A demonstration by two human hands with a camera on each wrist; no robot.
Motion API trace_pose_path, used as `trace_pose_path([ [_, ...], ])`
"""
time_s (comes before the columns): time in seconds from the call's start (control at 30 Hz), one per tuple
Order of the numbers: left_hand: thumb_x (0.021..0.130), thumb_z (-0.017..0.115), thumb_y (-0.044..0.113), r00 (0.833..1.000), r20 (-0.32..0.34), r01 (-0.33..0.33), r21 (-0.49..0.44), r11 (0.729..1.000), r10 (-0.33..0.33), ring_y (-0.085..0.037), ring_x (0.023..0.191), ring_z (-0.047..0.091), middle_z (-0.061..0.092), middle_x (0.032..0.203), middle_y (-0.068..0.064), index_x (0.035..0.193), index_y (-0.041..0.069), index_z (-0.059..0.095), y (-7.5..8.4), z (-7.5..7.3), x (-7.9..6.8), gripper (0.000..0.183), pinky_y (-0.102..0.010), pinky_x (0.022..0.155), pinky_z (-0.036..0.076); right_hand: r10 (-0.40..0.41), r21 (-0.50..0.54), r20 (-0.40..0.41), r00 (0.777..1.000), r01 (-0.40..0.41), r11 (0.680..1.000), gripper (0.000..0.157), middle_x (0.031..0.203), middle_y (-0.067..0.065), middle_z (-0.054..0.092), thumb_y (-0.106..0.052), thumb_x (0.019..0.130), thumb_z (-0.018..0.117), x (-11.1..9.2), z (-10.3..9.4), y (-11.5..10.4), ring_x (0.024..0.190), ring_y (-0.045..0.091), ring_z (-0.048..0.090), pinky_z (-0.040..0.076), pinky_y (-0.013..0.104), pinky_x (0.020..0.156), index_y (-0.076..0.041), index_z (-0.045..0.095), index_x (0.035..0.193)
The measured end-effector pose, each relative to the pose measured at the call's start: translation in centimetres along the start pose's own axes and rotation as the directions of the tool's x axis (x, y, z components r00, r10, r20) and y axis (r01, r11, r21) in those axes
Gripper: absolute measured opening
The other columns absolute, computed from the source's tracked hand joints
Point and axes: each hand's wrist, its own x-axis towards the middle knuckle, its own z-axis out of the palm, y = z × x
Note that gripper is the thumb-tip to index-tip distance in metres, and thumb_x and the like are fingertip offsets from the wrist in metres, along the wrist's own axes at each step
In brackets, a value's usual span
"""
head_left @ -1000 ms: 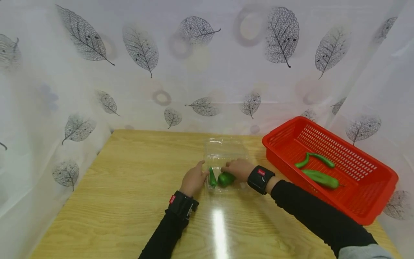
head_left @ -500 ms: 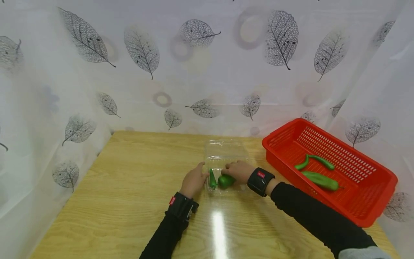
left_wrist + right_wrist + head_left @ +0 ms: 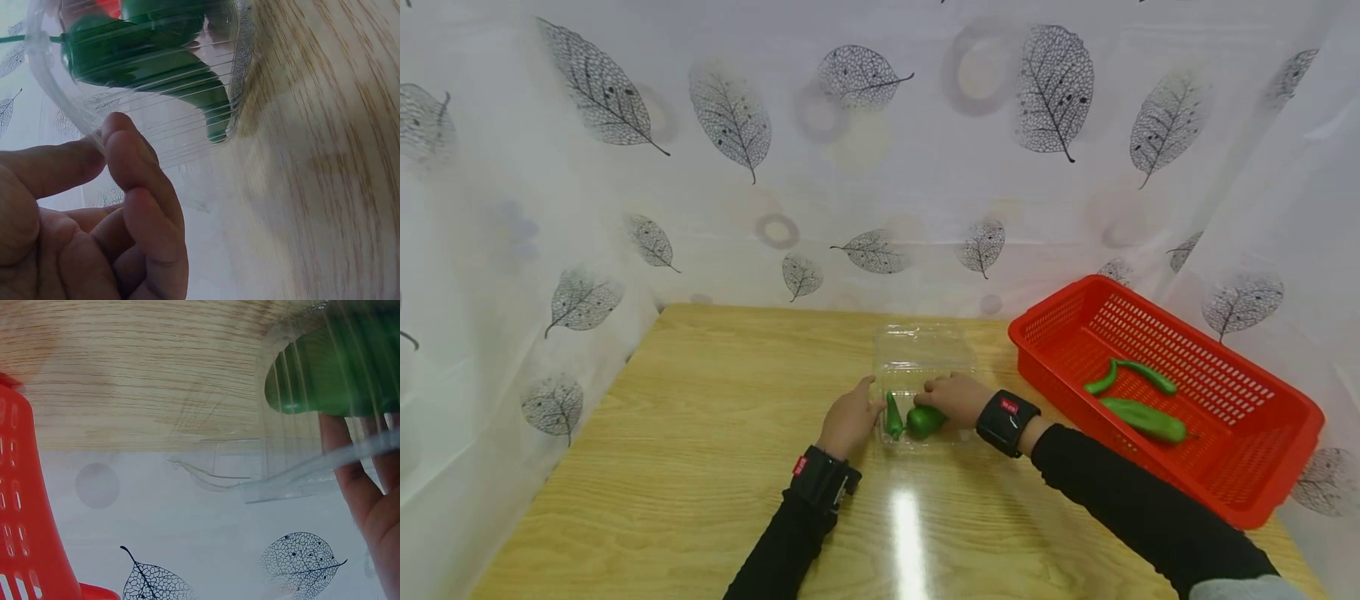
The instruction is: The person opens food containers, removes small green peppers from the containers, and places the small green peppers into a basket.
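Observation:
A clear plastic box point(image 3: 917, 443) lies on the table with its lid point(image 3: 922, 343) folded back. Inside it on the left is a slim green pepper point(image 3: 893, 417), curved, with its thin stem showing in the left wrist view. A rounder green bell pepper point(image 3: 924, 422) lies beside it. My left hand point(image 3: 847, 421) pinches the box's left rim point(image 3: 53, 94) between thumb and forefinger. Over the box, my right hand point(image 3: 957, 398) holds the bell pepper from its far right side; in the right wrist view its fingers point(image 3: 353, 487) reach inside the box wall.
A red slotted basket point(image 3: 1262, 375) stands at the right, close to my right forearm. In it lie a large light green pepper point(image 3: 1146, 419) and thin green chillies point(image 3: 1146, 375). A leaf-patterned white sheet point(image 3: 880, 167) hangs behind the wooden table point(image 3: 700, 450).
The camera view has tilted slightly. Both hands, the box and the peppers keep almost the same places.

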Motion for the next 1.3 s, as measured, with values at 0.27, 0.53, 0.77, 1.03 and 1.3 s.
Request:
trace_pose_path([
  [0.27, 0.094, 0.057, 0.021, 1.0, 0.005, -0.003, -0.015, 1.0, 0.003, -0.011, 0.055, 0.048, 0.06, 0.068, -0.001, 0.138, 0.002, 0.043, 0.0, 0.0, 0.0, 0.05, -0.024, 0.049, 0.032, -0.017, 0.039, -0.035, 0.999, 0.018, 0.999, 0.046, 0.102, 0.007, 0.064, -0.021, 0.073, 0.08, -0.7, -1.3, 0.0, 0.091, 0.022, 0.062, 0.051, 0.041, 0.081, -0.015, 0.061, 0.115],
  [0.53, 0.094, 0.057, 0.021, 1.0, 0.013, 0.01, -0.012, 1.0, -0.01, -0.011, 0.057, 0.051, 0.063, 0.072, -0.002, 0.138, 0.003, 0.043, -0.1, 0.0, 0.2, 0.049, -0.024, 0.051, 0.034, -0.034, 0.026, -0.061, 0.998, 0.036, 0.999, 0.042, 0.099, 0.006, 0.064, -0.023, 0.074, 0.08, -1.4, -2.4, 0.0, 0.089, 0.021, 0.062, 0.051, 0.04, 0.079, -0.016, 0.064, 0.113],
  [0.77, 0.093, 0.058, 0.021, 1.0, 0.002, -0.002, 0.0, 1.0, 0.002, -0.012, 0.057, 0.051, 0.064, 0.072, -0.003, 0.137, 0.002, 0.044, -0.1, 0.1, 0.2, 0.049, -0.024, 0.051, 0.033, -0.043, 0.002, -0.093, 0.995, 0.044, 0.999, 0.045, 0.097, 0.004, 0.063, -0.023, 0.071, 0.082, -1.7, -2.1, 0.2, 0.088, 0.02, 0.062, 0.051, 0.039, 0.079, -0.018, 0.063, 0.112],
  [1.03, 0.093, 0.058, 0.02, 1.0, 0.003, -0.001, 0.001, 1.0, 0.001, -0.012, 0.056, 0.049, 0.063, 0.071, -0.003, 0.137, 0.003, 0.045, -0.1, 0.2, 0.2, 0.049, -0.024, 0.05, 0.032, -0.017, 0.054, -0.118, 0.993, 0.023, 0.998, 0.05, 0.099, 0.005, 0.064, -0.019, 0.067, 0.084, -2.5, -3.4, 0.9, 0.089, 0.023, 0.062, 0.05, 0.041, 0.081, -0.017, 0.062, 0.112],
  [1.3, 0.094, 0.057, 0.02, 0.999, 0.027, 0.022, -0.028, 0.999, -0.021, -0.012, 0.057, 0.05, 0.063, 0.071, -0.002, 0.138, 0.003, 0.043, 0.0, -0.2, 0.2, 0.05, -0.024, 0.05, 0.032, 0.03, 0.076, -0.188, 0.982, -0.015, 0.997, 0.05, 0.099, 0.006, 0.062, -0.013, 0.068, 0.082, -4.1, -6.9, 2.6, 0.085, 0.022, 0.062, 0.053, 0.038, 0.075, -0.012, 0.061, 0.114],
])
